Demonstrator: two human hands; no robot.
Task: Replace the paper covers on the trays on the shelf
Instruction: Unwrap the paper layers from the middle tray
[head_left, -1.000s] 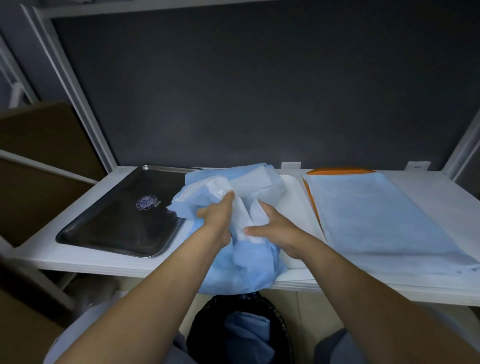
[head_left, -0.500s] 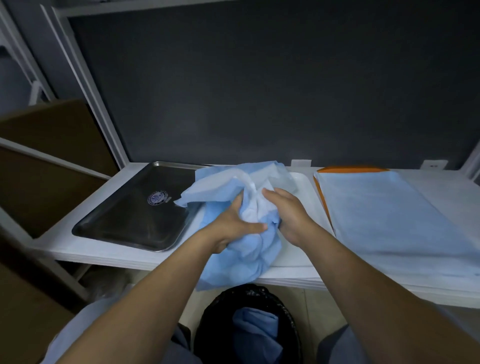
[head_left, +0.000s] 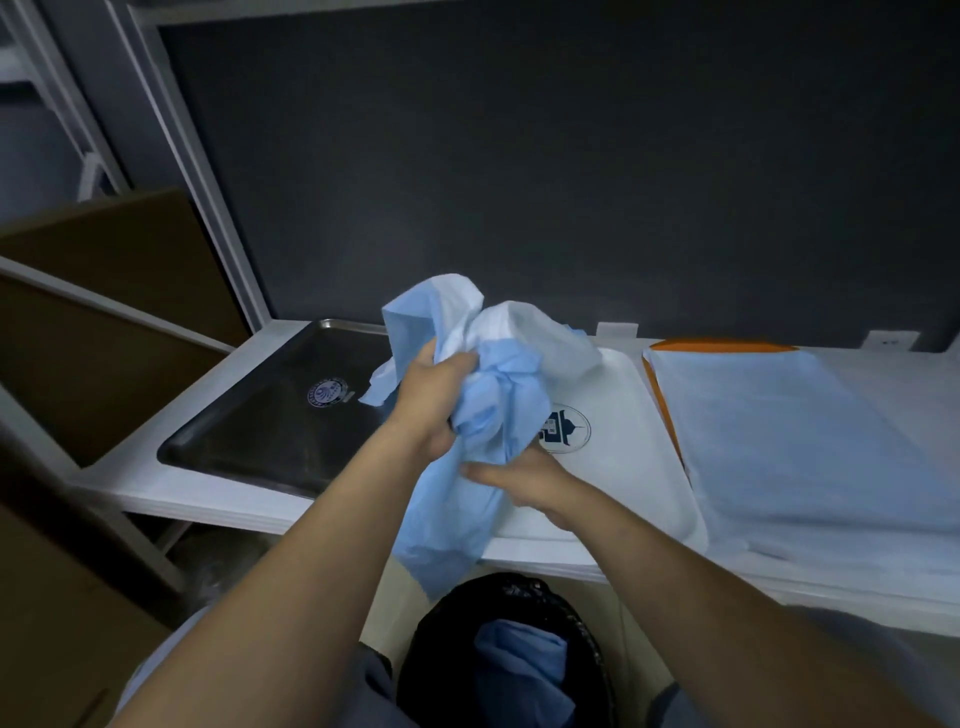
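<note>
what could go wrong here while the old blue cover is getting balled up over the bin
1. A loose tail of the crumpled blue cover hangs below the shelf edge; if dropped carelessly it may miss the bin and land on the floor.
2. The left hand and right hand work close to the fresh blue sheets; the used cover could brush and soil them.

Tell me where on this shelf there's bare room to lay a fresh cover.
The metal tray at left is bare, and the white tray is bare right of both hands. Further right is crowded: the stack of blue sheets fills the shelf.
</note>
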